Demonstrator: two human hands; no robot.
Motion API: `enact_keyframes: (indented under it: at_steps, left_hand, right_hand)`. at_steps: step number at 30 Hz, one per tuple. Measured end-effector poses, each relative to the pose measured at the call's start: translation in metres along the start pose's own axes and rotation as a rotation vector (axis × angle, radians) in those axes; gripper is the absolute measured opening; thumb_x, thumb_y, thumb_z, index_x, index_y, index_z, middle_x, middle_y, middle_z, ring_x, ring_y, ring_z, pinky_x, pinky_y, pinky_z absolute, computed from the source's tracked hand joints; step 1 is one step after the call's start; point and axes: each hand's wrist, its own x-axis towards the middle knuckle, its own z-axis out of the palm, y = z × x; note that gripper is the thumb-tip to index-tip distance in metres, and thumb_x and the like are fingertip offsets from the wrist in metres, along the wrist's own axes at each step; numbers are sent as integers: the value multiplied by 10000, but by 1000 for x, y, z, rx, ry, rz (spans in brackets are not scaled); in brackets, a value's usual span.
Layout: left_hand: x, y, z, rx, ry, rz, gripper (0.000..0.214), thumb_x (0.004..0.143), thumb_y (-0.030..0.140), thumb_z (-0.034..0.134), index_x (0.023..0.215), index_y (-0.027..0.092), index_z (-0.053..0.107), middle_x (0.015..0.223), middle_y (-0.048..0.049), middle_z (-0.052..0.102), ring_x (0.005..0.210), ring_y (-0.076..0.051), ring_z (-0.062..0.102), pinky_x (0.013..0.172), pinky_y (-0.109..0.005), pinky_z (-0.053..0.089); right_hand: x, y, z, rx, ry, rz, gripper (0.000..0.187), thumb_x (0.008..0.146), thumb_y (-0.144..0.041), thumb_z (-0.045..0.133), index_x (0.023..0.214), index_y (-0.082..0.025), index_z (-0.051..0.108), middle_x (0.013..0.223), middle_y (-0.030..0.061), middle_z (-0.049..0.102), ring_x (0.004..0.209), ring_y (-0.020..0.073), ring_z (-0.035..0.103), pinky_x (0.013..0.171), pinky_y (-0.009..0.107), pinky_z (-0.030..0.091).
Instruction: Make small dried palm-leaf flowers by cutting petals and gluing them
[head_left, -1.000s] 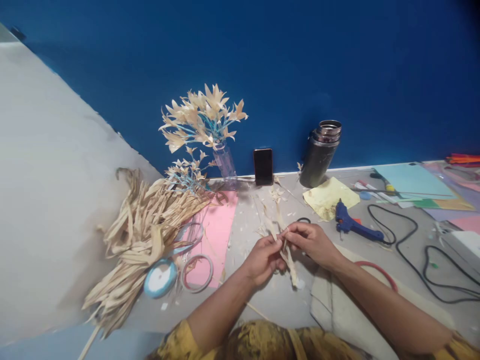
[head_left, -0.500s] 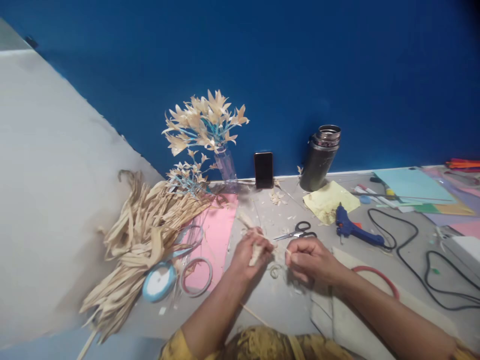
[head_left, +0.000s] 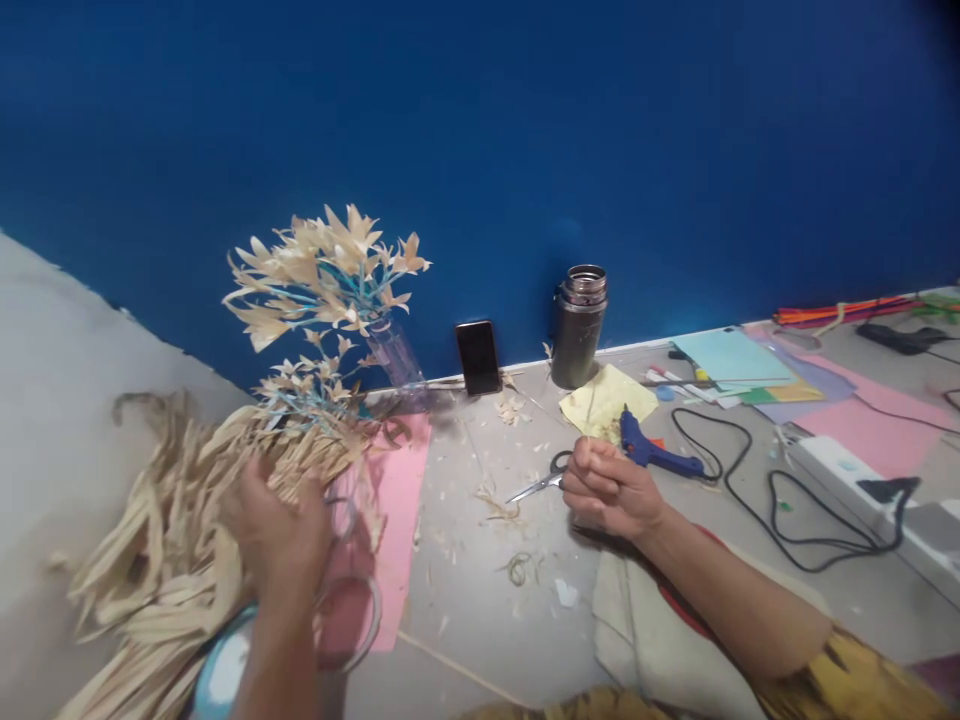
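Note:
My left hand (head_left: pixel 281 525) reaches over a big heap of dried corn husks (head_left: pixel 172 560), its thumb and fingers apart and slightly blurred. Nothing shows between those fingers. Closed in a fist, my right hand (head_left: pixel 611 490) is raised above the table, with a thin pale strip (head_left: pixel 592 412) sticking up from it. Behind that hand lie scissors (head_left: pixel 534 487), blades pointing left, their handles partly covered. A blue glue gun (head_left: pixel 660 455) rests just to its right. Husk shavings (head_left: pixel 499 505) and a curled strip (head_left: pixel 517 570) lie between my hands.
Husk flowers (head_left: pixel 330 265) stand in a clear vase (head_left: pixel 397 350) by the blue wall. A phone (head_left: pixel 478 358) and an uncapped flask (head_left: pixel 579 330) stand along it. Pink paper (head_left: pixel 401 530), ribbon rolls (head_left: pixel 221 670), a power strip (head_left: pixel 847 465) and a looping black cable (head_left: pixel 739 510) lie around.
My left hand has moved left from the middle to the husk heap, and the husk piece it held is gone from it. The right fist has risen slightly. The view has turned right.

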Motion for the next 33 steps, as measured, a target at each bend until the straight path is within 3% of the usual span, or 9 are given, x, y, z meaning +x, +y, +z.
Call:
enact_keyframes:
  at_steps: [2, 6, 8, 11, 14, 20, 24, 29, 33]
  left_hand:
    - [-27, 14, 6, -12, -91, 72, 285, 818, 355, 646, 1051, 201, 701, 1055, -74, 665, 1028, -276, 580, 914, -426, 467]
    - [-95, 46, 33, -447, -930, -340, 441, 799, 473, 690, 1130, 183, 715, 906, -72, 683, 707, -180, 607, 653, -316, 485]
    - [-119, 54, 49, -629, -1086, -434, 513, 785, 507, 715, 1167, 165, 714, 815, -58, 656, 572, -117, 515, 531, -256, 401]
    - [-133, 56, 62, -662, -1096, -398, 401, 786, 472, 737, 980, 125, 783, 655, -39, 613, 503, -82, 431, 483, -232, 313]
    - [-132, 50, 65, -655, -1038, -471, 357, 754, 460, 765, 810, 108, 785, 597, -45, 621, 473, -77, 438, 472, -230, 299]
    - [-130, 40, 68, -819, -929, -738, 400, 604, 454, 877, 720, 103, 726, 531, 7, 573, 418, -52, 431, 445, -202, 284]
    - [-135, 39, 72, -961, -945, -923, 406, 567, 394, 912, 749, 101, 698, 520, 39, 541, 398, -23, 379, 427, -173, 269]
    - [-148, 35, 80, -1020, -984, -1002, 418, 563, 385, 925, 691, 112, 635, 499, 43, 517, 383, -22, 360, 391, -161, 232]
    - [-156, 30, 85, -1024, -974, -1043, 405, 600, 348, 912, 678, 123, 584, 520, 41, 520, 389, -21, 379, 384, -149, 232]
  right_hand:
    - [0, 5, -1, -65, 19, 61, 218, 798, -356, 797, 773, -177, 676, 453, -123, 215, 443, 51, 162, 438, 166, 255]
    - [-4, 20, 1, -209, 1, 280, 277, 810, -401, 792, 800, -143, 692, 453, -116, 313, 432, 39, 197, 444, 186, 245]
    - [-6, 25, 3, -282, -20, 403, 315, 810, -433, 788, 803, -133, 692, 459, -108, 355, 425, 39, 233, 442, 190, 244]
    - [-8, 27, 6, -372, -45, 509, 361, 808, -479, 773, 803, -129, 685, 451, -107, 378, 402, 37, 263, 427, 190, 230]
    - [-7, 25, 7, -457, -27, 463, 388, 805, -513, 759, 825, -133, 678, 474, -87, 459, 382, 32, 298, 407, 185, 220]
    - [2, 19, -1, -621, 158, 299, 413, 781, -529, 746, 915, -141, 702, 718, 39, 707, 532, 113, 590, 516, 241, 467]
    - [1, 20, 1, -1033, 176, -17, 274, 787, -330, 752, 1016, -184, 715, 852, 47, 744, 642, 147, 635, 617, 282, 525]
    - [-6, 29, 8, -1360, -40, -560, 156, 898, -220, 668, 1030, -233, 750, 950, 68, 723, 773, 167, 665, 673, 281, 542]
    - [-7, 33, 4, -1465, -148, -724, 174, 951, -185, 602, 1011, -243, 754, 944, 68, 712, 824, 160, 687, 686, 259, 550]
